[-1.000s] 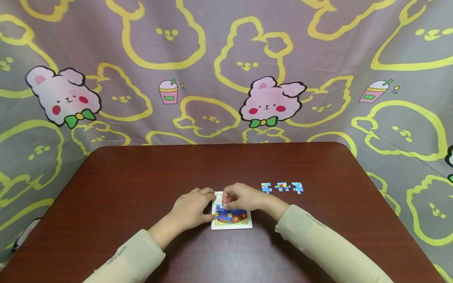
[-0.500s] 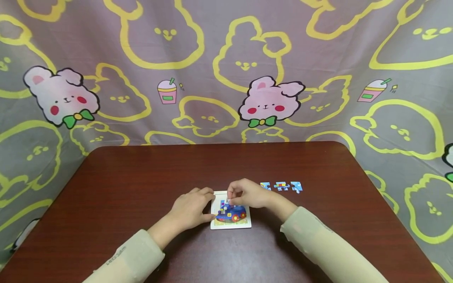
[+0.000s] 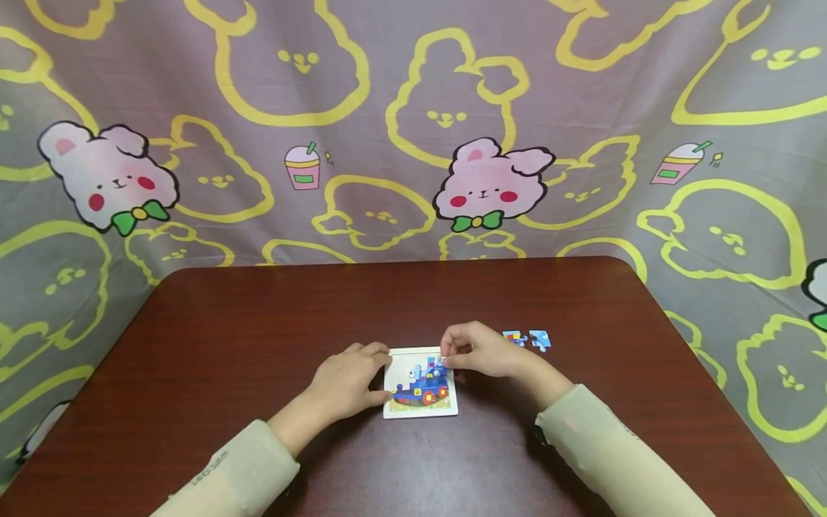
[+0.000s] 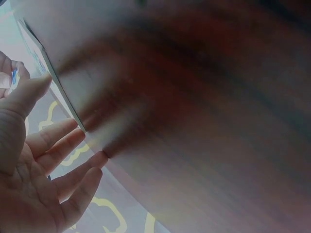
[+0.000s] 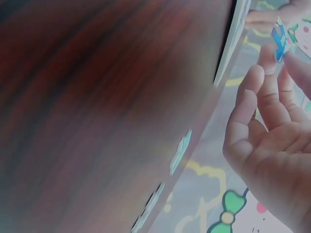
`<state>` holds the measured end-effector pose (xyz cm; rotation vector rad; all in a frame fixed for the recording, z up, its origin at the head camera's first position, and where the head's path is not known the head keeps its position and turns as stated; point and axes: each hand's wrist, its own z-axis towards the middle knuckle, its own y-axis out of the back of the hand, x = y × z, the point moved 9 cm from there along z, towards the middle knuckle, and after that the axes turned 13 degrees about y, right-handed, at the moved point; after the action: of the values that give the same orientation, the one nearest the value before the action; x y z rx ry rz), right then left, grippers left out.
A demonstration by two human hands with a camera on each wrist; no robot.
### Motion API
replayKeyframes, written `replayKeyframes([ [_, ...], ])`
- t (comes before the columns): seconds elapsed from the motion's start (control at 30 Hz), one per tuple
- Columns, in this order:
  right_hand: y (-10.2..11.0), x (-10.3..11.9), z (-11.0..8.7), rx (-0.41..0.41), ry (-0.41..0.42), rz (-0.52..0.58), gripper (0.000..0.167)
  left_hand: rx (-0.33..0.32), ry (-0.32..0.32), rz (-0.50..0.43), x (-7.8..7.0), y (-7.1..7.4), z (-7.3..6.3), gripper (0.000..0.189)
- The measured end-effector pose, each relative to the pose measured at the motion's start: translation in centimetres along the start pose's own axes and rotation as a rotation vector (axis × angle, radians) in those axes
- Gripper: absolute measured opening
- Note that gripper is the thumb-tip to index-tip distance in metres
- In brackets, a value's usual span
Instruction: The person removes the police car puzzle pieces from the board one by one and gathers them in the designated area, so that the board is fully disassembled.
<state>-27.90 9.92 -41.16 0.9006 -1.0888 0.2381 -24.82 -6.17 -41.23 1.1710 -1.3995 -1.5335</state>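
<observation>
A white-framed jigsaw puzzle [image 3: 420,413] with a blue train picture lies on the brown table, partly filled, with bare white at its upper left. My left hand [image 3: 349,380] rests at its left side, thumb and fingertips at the frame's edge; the left wrist view shows those fingers [image 4: 53,138] spread and fairly straight. Over the puzzle's upper right corner, my right hand [image 3: 481,350] pinches a small blue puzzle piece [image 5: 279,41] between thumb and fingertips. The right wrist view shows this piece held up off the table, its other fingers loosely bent.
Loose blue puzzle pieces [image 3: 540,339] lie on the table [image 3: 310,301] behind and right of my right hand, which overlaps that area. Two of them show edge-on in the right wrist view, the nearer piece [image 5: 181,153] being light blue. A patterned curtain [image 3: 362,86] hangs behind the table.
My right hand has moved right from the puzzle's middle to its upper right corner, still pinching a piece, uncovering more of the train. My left hand stays at the frame.
</observation>
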Motion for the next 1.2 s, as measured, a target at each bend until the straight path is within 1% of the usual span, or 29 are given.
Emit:
replayKeyframes([
  [0.1,0.8,-0.3,-0.8,-0.022,-0.008,-0.004,0.006,-0.001,-0.004,0.000,-0.1,0.0,0.0,0.053],
  [0.23,1.8,-0.7,-2.0,-0.043,-0.038,-0.040,0.006,-0.005,-0.007,0.006,-0.1,0.0,0.0,0.053],
  [0.37,2.6,-1.0,-2.9,-0.064,-0.062,-0.024,0.007,-0.007,-0.009,0.001,-0.1,-0.1,-0.1,0.053],
  [0.47,3.1,-1.1,-3.4,-0.082,-0.038,-0.006,0.007,-0.004,-0.008,-0.008,-0.1,-0.1,-0.1,0.053],
  [0.53,3.4,-1.1,-3.7,-0.095,-0.007,-0.003,0.007,-0.004,-0.007,-0.010,-0.1,-0.1,-0.1,0.053],
  [0.6,3.8,-1.1,-4.1,-0.106,-0.005,0.002,0.007,-0.003,-0.005,-0.007,-0.1,-0.1,-0.1,0.053],
  [0.7,4.1,-1.6,-4.6,-0.111,-0.058,0.009,0.006,-0.001,-0.003,0.000,0.0,-0.1,0.0,0.053],
  [0.77,4.3,-2.1,-4.9,-0.109,-0.119,0.006,0.006,0.003,-0.002,0.003,0.0,-0.1,0.0,0.053],
  [0.9,4.6,-3.0,-5.5,-0.101,-0.185,-0.004,0.006,0.013,0.000,0.002,0.0,-0.2,-0.1,0.053],
  [1.03,4.6,-3.7,-6.0,-0.094,-0.217,0.011,0.007,0.016,-0.002,0.007,0.0,-0.3,-0.1,0.053],
  [1.13,4.8,-3.7,-6.2,-0.093,-0.220,0.017,0.007,0.009,-0.006,0.009,-0.1,-0.2,-0.1,0.054],
  [1.2,4.9,-3.6,-6.2,-0.091,-0.215,0.001,0.006,0.005,-0.008,0.005,-0.1,-0.1,-0.1,0.054],
])
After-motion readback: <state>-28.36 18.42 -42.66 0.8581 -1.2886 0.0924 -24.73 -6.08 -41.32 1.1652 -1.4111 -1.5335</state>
